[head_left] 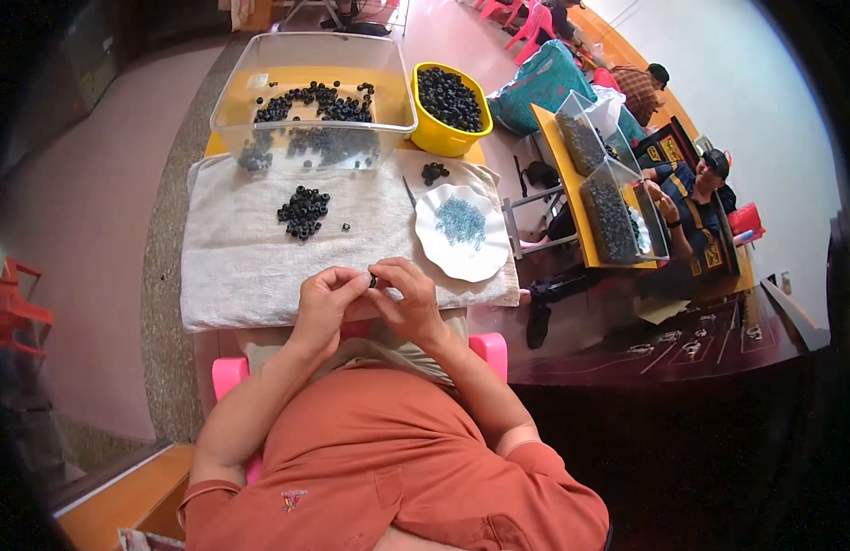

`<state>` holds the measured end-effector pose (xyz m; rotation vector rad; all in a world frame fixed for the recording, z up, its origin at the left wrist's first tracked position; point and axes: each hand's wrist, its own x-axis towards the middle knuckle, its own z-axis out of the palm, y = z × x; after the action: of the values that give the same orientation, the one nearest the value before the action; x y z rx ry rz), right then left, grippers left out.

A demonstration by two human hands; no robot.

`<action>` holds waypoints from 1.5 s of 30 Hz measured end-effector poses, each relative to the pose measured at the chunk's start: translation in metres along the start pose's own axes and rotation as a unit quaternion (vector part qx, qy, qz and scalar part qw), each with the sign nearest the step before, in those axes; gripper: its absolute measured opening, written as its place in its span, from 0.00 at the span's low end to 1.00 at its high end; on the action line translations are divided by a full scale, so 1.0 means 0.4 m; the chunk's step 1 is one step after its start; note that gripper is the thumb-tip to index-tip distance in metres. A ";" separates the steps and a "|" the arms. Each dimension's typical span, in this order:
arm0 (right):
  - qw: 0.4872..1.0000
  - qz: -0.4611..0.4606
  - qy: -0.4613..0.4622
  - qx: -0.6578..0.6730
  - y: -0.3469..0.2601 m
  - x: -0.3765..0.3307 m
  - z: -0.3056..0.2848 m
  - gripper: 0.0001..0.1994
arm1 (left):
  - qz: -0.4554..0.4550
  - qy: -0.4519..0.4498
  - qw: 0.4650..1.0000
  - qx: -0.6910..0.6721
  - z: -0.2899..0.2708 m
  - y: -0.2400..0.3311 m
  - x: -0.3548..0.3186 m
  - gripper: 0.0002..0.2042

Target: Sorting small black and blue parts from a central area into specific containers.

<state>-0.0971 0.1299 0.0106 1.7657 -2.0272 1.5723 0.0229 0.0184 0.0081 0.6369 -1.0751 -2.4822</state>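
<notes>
My left hand (324, 303) and my right hand (409, 298) meet over the near edge of a white cloth (232, 266). Between their fingertips they pinch a small black ring-shaped piece (372, 280); its finer detail is too small to make out. Beyond my hands lies a pile of similar black pieces (303, 213), with a single black piece (346, 227) just right of it. A white scalloped plate (475, 266) right of my hands bears many tiny pale-blue clear pieces (460, 223). A thin dark tool (409, 191) lies by its left rim.
At the table's back stand a clear plastic bin (310, 55) with black pieces and a yellow tub (440, 140) full of them. A small black cluster (435, 173) lies beyond the plate. On the right, a person (696, 197) sits by a table with clear boxes (610, 220).
</notes>
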 end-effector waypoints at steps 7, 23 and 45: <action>0.997 0.070 0.027 -0.005 0.013 0.033 -0.059 0.15 | -0.002 -0.016 1.000 0.011 -0.010 -0.005 0.004 0.04; 0.944 0.018 0.115 -0.308 0.408 0.519 -0.407 0.15 | -0.031 0.015 0.999 0.032 0.003 0.001 -0.013 0.05; 0.945 0.133 -0.123 -0.272 0.221 0.185 -0.344 0.09 | -0.012 0.009 0.999 0.035 -0.001 0.000 -0.005 0.05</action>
<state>-0.2663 0.1555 0.0649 1.5733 -2.5735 0.7203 0.0246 0.0190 0.0086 0.6970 -1.1589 -2.4632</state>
